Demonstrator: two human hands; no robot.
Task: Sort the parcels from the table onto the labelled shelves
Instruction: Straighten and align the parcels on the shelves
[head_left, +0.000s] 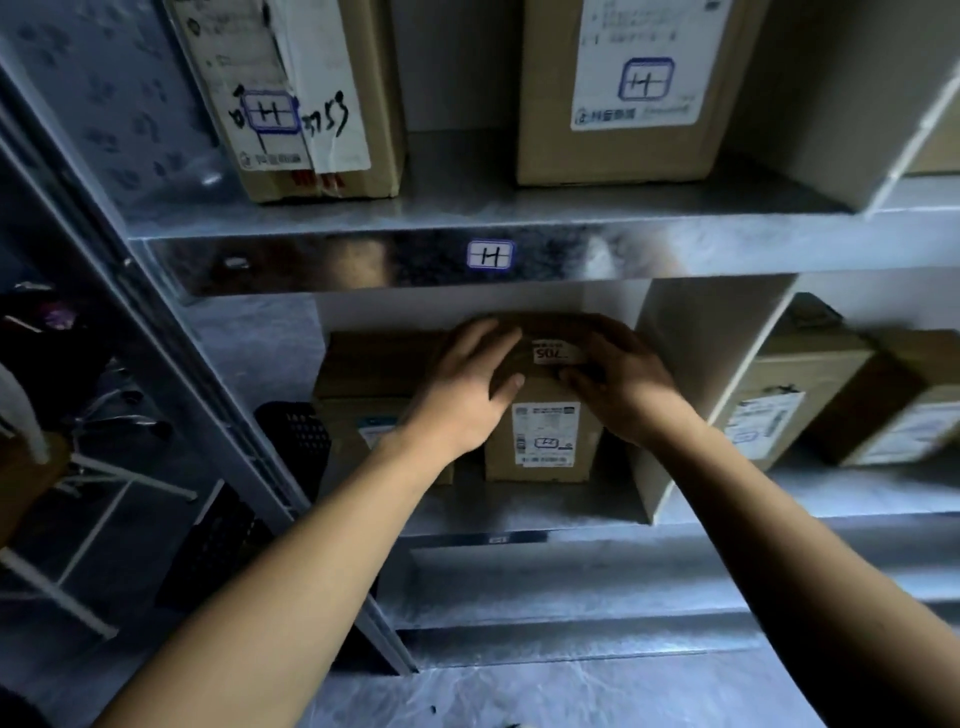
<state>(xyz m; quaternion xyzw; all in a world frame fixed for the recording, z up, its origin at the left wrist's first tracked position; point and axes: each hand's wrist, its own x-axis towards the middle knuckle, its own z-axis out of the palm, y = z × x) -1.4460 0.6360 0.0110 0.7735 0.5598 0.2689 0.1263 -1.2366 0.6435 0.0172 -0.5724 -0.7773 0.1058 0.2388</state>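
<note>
Left hand (470, 387), right hand (621, 387), one parcel (545, 457) gripped

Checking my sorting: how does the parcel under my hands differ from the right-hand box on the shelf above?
The held parcel sits on the lower shelf, gripped by the left hand and right hand; the upper right box stands untouched above. The held parcel has a numbered sticker on top; the upper right box shows none. The upper right box's label is bigger than the held parcel's. Both are brown cardboard, white-labelled.
</note>
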